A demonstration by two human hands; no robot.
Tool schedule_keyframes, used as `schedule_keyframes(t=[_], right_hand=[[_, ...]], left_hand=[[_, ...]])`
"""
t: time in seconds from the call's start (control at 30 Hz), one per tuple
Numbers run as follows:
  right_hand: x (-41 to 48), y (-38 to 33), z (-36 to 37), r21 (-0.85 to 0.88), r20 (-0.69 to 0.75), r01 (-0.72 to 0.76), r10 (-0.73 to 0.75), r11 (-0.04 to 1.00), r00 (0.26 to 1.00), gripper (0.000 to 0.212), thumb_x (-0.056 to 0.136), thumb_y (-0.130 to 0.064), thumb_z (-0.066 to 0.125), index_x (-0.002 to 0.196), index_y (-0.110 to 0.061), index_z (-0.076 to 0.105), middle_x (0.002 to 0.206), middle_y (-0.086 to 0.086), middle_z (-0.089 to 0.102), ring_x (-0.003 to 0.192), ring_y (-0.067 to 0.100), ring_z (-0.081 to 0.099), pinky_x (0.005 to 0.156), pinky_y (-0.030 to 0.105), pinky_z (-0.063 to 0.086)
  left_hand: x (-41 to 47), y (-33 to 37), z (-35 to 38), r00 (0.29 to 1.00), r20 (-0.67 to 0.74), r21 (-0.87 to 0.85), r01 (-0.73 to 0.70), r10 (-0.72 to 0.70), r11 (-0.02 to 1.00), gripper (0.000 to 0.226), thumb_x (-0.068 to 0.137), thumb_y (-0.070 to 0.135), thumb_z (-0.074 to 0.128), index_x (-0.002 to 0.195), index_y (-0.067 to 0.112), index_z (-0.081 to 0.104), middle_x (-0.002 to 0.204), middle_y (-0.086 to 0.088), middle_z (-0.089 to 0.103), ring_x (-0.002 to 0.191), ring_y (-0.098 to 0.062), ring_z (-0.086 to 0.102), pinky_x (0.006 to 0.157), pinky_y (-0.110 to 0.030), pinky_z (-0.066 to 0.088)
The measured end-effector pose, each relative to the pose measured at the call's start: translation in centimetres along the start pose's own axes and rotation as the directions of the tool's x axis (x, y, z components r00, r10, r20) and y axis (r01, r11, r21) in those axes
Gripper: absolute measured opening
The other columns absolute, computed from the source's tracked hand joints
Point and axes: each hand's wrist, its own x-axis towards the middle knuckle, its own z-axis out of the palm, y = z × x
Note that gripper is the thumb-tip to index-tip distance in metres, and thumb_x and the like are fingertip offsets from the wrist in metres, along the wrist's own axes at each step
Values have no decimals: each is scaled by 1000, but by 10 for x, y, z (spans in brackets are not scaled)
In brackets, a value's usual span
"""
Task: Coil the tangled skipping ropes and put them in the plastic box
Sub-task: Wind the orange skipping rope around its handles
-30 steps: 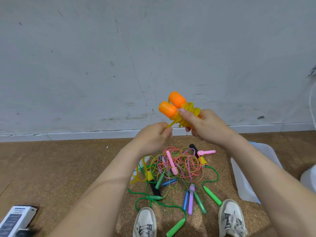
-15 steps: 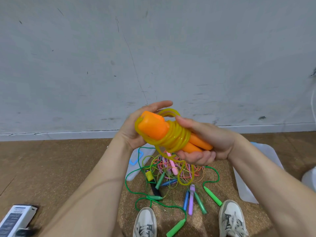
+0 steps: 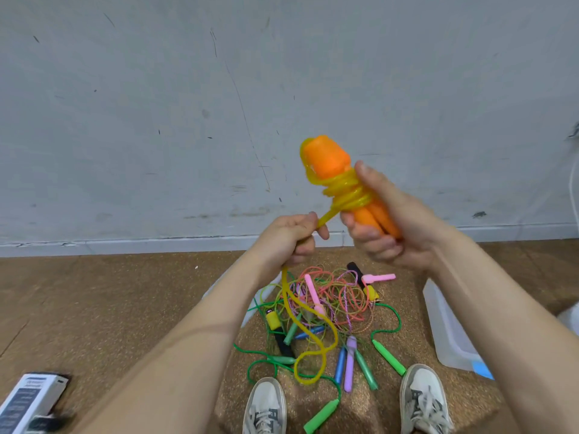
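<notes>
I see one grey wall ahead, meeting one brown floor at a pale skirting. One clear plastic box lies on the floor to the right, and the right forearm partly hides it. Its near corner is close to the right shoe.

One pile of tangled ropes sits on the floor between the arms, just ahead of both shoes. In it I can count two pink handles and two bright green ones. The other colours overlap too much for me to count.

Both hands are raised in front of the wall, above the pile. The right hand grips the lower ends of two orange handles held side by side and tilted up to the left, with its thumb pressed on the coils. The yellow rope is wound round these handles. The left hand is a fist around the rope's free strand, just below and left of the coil. The strand runs taut between fist and coil, and the tail hangs in one loose loop over the pile.

There is bare floor to the left of the pile. The left shoe stands near a green handle. One white carton lies at the lower left edge.
</notes>
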Motion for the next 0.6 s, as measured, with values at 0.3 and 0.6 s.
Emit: schedule_keyframes(t=[0.3,0.6], right_hand=[[26,22,-18,-400,-470,-152,-59,904,881,32,74,-34,79,68,-16,54,49,0,41,33,9,25,39,16,17],[46,43,-22,-595,-611,-209,-268,776,745,30,70,-21,73,57,-15,47,54,3,45,48,20,39,47,25,30]], left_hand=[[-8,20,13,989,-30,864,-47,144,501,25,102,25,35,108,13,55,83,-8,59,80,-28,53,70,-40,40],[-11,24,25,980,84,993,-66,178,-102,9,98,15,44,100,10,52,64,-3,32,58,-23,36,56,-34,27]])
